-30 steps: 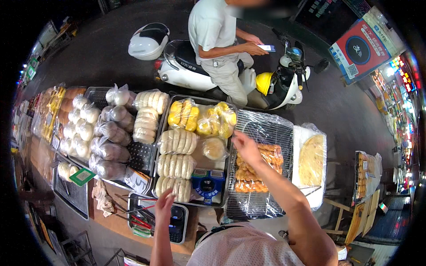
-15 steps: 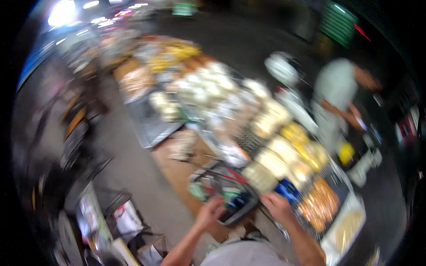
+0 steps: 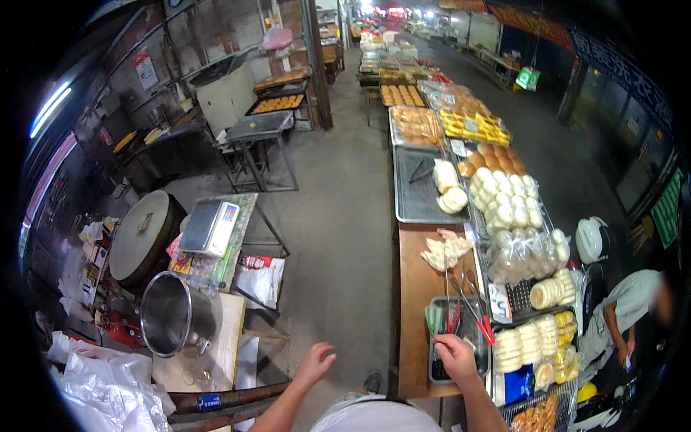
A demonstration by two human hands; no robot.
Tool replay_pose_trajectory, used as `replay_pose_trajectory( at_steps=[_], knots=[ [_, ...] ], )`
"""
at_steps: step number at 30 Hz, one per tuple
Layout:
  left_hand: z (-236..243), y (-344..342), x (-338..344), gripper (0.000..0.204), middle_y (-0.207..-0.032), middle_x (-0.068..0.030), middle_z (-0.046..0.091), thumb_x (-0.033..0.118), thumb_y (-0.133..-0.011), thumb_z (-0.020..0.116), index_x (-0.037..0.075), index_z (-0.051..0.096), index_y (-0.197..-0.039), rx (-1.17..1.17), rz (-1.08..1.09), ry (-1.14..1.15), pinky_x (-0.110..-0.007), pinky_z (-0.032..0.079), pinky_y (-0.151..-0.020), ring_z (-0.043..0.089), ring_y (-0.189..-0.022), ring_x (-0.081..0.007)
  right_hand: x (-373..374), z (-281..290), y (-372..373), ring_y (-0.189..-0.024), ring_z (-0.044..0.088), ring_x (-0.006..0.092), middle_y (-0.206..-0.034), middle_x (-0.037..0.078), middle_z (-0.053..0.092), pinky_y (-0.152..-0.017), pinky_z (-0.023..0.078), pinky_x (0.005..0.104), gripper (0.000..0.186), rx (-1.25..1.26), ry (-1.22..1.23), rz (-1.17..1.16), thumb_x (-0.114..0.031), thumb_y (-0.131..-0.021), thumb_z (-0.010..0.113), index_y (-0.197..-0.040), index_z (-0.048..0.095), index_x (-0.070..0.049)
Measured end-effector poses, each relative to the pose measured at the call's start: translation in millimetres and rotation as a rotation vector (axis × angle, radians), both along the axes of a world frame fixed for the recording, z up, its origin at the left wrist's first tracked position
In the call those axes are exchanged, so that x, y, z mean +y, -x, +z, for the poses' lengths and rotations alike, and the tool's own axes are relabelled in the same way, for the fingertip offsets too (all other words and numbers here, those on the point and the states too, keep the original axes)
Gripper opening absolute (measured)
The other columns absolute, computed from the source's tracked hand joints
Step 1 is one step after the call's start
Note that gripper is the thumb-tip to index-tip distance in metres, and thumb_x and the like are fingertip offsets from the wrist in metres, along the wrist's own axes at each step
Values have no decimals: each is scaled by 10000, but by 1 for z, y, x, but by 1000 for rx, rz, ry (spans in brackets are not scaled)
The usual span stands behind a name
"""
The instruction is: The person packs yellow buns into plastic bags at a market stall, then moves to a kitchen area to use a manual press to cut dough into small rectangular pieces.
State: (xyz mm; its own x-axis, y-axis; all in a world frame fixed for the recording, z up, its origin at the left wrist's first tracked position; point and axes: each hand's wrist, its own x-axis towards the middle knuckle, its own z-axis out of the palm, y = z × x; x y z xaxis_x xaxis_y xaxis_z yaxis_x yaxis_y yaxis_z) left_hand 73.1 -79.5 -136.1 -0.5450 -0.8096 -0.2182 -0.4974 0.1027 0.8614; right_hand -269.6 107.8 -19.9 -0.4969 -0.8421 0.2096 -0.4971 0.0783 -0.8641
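In the head view, we find the left hand point(image 3: 315, 363) partly open, its fingers loosely bent, with nothing visible in its grasp, held above the grey floor point(image 3: 338, 259). We find the right hand point(image 3: 455, 354) with fingers curled inward over a small dark tray point(image 3: 432, 369); the hand hides its own fingertips, so we cannot tell whether it grips anything or touches the tray. The tray lies on a brown tabletop point(image 3: 414, 288), directly below that hand, and a green-and-white item point(image 3: 434, 319) sits in its upper left corner. We note red-handled tongs point(image 3: 487, 332) just beside the tray, toward the bagged goods, and a crumpled cloth point(image 3: 445, 250) beyond it. To the right of the tray we record bagged pale buns point(image 3: 529, 341), yellow buns point(image 3: 566, 328) and a blue box point(image 3: 518, 384). On the left side, well apart from both hands, we see a deep metal pot point(image 3: 164, 315) and a scale point(image 3: 209, 228). We observe another person point(image 3: 625, 311) at the right edge, beyond the goods, head bent down
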Motion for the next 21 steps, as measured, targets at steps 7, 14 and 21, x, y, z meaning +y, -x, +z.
replay_pose_trajectory(
  at_steps=[7,14,21],
  knots=[
    [2,-41,-35,374,-1404,-176,571,288,-914,704,52,691,-1204,-77,19,22,-422,481,-1047,564,-1281,-346,-118,20,-56,-949,705,257,-1076,150,712,-821,554,323,202,-97,14,231,-118,-918,685,-1067,707,16],
    [12,-32,-173,391,-1396,-169,582,303,-922,687,52,683,-1222,-37,77,154,-406,476,-1052,576,-1276,-333,-177,-98,-8,-851,698,182,-913,84,719,-783,551,290,229,-90,-478,102,-144,-930,699,-1059,713,45],
    [19,-29,-315,389,-1402,-151,582,319,-933,675,59,684,-1222,63,226,75,-408,504,-1017,597,-1250,-311,-148,-235,38,-614,686,227,-790,107,677,-518,560,345,128,-877,-783,-231,-121,-973,629,-1021,641,-3]
  ],
)
